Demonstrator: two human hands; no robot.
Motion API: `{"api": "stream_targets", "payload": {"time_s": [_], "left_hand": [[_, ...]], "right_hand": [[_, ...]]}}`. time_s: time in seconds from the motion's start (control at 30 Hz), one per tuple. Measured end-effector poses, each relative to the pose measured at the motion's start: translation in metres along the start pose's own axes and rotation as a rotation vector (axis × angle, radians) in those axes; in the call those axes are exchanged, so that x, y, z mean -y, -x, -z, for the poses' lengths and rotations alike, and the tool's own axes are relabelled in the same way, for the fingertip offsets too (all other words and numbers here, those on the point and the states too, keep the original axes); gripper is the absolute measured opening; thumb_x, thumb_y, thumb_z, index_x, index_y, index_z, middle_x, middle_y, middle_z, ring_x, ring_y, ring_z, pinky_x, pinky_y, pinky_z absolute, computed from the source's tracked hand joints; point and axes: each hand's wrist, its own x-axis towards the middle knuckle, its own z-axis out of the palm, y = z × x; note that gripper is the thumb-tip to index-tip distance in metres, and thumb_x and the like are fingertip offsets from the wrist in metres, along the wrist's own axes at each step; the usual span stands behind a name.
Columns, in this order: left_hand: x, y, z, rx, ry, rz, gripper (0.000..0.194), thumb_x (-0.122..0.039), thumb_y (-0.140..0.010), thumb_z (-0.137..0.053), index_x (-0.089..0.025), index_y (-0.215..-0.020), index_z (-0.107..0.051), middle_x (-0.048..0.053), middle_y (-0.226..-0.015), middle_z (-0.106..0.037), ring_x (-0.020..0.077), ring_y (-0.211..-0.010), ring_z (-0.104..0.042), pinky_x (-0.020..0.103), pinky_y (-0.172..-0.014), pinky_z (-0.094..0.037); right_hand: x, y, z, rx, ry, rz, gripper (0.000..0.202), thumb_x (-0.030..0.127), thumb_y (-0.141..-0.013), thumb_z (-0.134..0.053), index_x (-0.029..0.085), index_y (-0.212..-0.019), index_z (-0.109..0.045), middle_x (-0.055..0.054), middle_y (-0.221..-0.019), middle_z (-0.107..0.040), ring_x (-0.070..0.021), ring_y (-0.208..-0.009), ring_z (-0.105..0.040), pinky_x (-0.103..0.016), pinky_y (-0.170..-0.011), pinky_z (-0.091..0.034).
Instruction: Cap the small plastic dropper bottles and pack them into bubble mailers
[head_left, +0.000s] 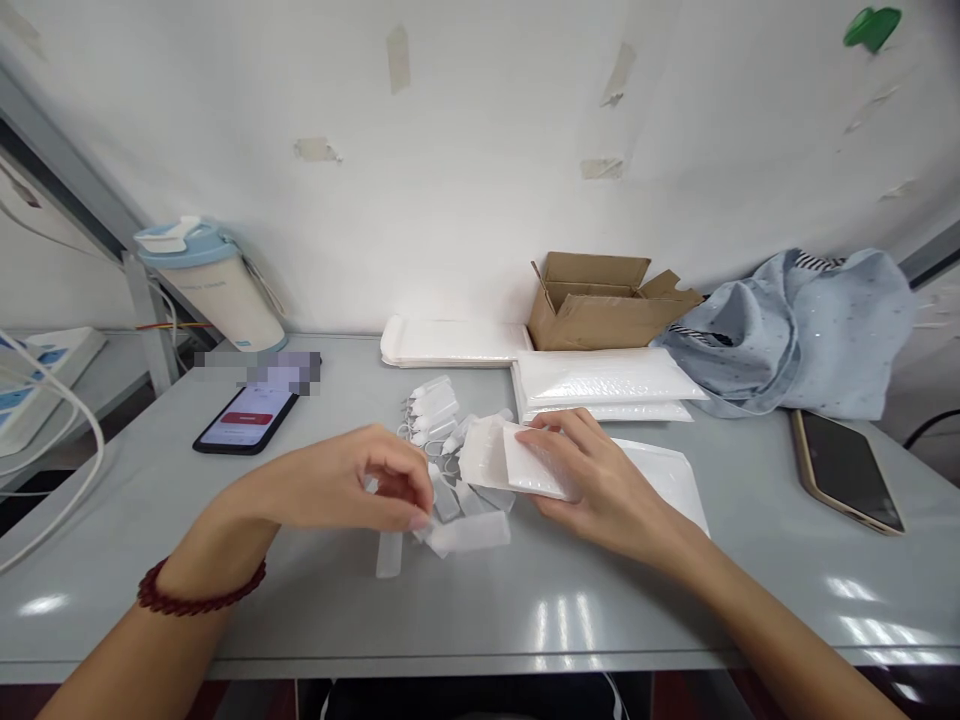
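Observation:
My left hand [375, 480] is closed in a pinch, thumb against fingers, at the narrow end of a small translucent plastic bottle [471, 532], which points right. My right hand [592, 480] grips a white padded envelope [529, 462], its flap end facing left. Behind and between my hands lies a loose pile of similar translucent bottles [433, 405] with thin tips and loops. Another such bottle [388, 555] lies below my left hand. A flat white envelope [664, 475] rests under my right forearm, partly hidden.
At the back are stacked padded envelopes [457, 342], more envelopes [607, 378] and an open cardboard box [600, 320]. A tumbler [221, 290] and a lit phone [251, 415] stand and lie left. A blue cloth bag [795, 330] and another phone [847, 470] are right.

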Motion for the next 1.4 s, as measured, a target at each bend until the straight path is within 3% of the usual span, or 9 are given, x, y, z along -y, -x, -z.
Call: {"api": "stream_targets", "payload": {"time_s": [0.2,0.47,0.67,0.83,0.93,1.07,1.17,1.27,1.4], "left_hand": [[0.005,0.005,0.012,-0.228,0.051,0.033,0.016,-0.030,-0.083,-0.060,-0.018,-0.074,-0.065,-0.001,-0.070,-0.062,0.0106,-0.065,-0.052,0.019,-0.060,-0.041],[0.000,-0.016,-0.014,-0.286,-0.031,0.128,0.015,-0.025,-0.081,-0.057,-0.016,-0.070,-0.062,-0.003,-0.059,-0.056,0.0092,-0.055,-0.046,0.018,-0.048,-0.034],[0.000,-0.030,-0.035,-0.453,-0.151,-0.039,0.017,-0.023,-0.082,-0.056,-0.016,-0.074,-0.070,-0.001,-0.061,-0.061,0.0093,-0.054,-0.044,0.020,-0.050,-0.034],[-0.003,-0.032,-0.045,-0.406,-0.133,-0.184,0.021,-0.020,-0.085,-0.053,-0.019,-0.087,-0.074,0.001,-0.076,-0.070,0.0097,-0.057,-0.047,0.021,-0.050,-0.034],[-0.004,-0.028,-0.041,-0.436,-0.078,-0.114,0.021,-0.029,-0.084,-0.055,-0.020,-0.087,-0.074,0.002,-0.076,-0.071,0.0087,-0.050,-0.042,0.021,-0.044,-0.030],[0.001,-0.020,-0.016,-0.689,-0.052,0.156,0.030,-0.042,-0.082,-0.054,-0.018,-0.081,-0.072,0.001,-0.068,-0.068,0.0094,-0.046,-0.043,0.021,-0.044,-0.034],[0.014,-0.016,0.004,-0.780,-0.299,0.317,0.028,-0.041,-0.077,-0.056,-0.018,-0.082,-0.070,0.002,-0.074,-0.069,0.0137,-0.053,-0.052,0.024,-0.051,-0.038],[0.030,-0.016,0.014,-0.652,-0.428,0.425,0.029,-0.042,-0.073,-0.057,-0.018,-0.083,-0.069,0.004,-0.079,-0.070,0.0188,-0.063,-0.058,0.026,-0.054,-0.040],[0.040,-0.020,0.011,-0.539,-0.408,0.415,0.028,-0.042,-0.074,-0.053,-0.019,-0.072,-0.069,0.002,-0.078,-0.070,0.0200,-0.069,-0.060,0.026,-0.057,-0.041]], "right_hand": [[0.001,0.000,-0.001,0.033,0.003,-0.003,0.048,0.013,-0.074,-0.062,0.016,-0.119,-0.050,-0.013,-0.116,-0.048,-0.0254,-0.106,-0.043,-0.041,-0.087,-0.046],[0.010,0.001,-0.005,0.073,-0.021,0.038,0.044,0.013,-0.074,-0.060,0.014,-0.118,-0.051,-0.014,-0.114,-0.050,-0.0254,-0.101,-0.044,-0.040,-0.083,-0.046],[0.017,0.001,-0.008,0.059,-0.048,0.051,0.046,0.012,-0.074,-0.058,0.015,-0.119,-0.050,-0.013,-0.113,-0.050,-0.0246,-0.098,-0.045,-0.040,-0.080,-0.048],[0.017,0.000,-0.008,0.022,-0.058,0.047,0.048,0.010,-0.073,-0.059,0.014,-0.120,-0.048,-0.013,-0.113,-0.051,-0.0247,-0.100,-0.045,-0.041,-0.082,-0.048],[0.014,0.000,-0.008,0.000,-0.059,0.048,0.048,0.011,-0.074,-0.059,0.016,-0.120,-0.047,-0.013,-0.113,-0.051,-0.0255,-0.102,-0.045,-0.042,-0.082,-0.048],[0.007,-0.001,-0.006,-0.035,-0.036,0.017,0.047,0.013,-0.074,-0.061,0.017,-0.119,-0.048,-0.013,-0.113,-0.050,-0.0262,-0.103,-0.045,-0.042,-0.083,-0.047],[0.001,-0.002,-0.004,-0.074,-0.004,-0.005,0.046,0.012,-0.075,-0.061,0.016,-0.118,-0.048,-0.013,-0.112,-0.050,-0.0266,-0.103,-0.045,-0.042,-0.084,-0.047],[-0.004,-0.001,-0.003,-0.097,0.020,-0.017,0.048,0.011,-0.074,-0.060,0.017,-0.120,-0.048,-0.013,-0.113,-0.049,-0.0272,-0.105,-0.044,-0.042,-0.086,-0.046],[-0.006,-0.001,-0.002,-0.102,0.029,-0.026,0.049,0.010,-0.074,-0.059,0.019,-0.121,-0.046,-0.011,-0.114,-0.049,-0.0272,-0.105,-0.044,-0.043,-0.087,-0.045]]}}
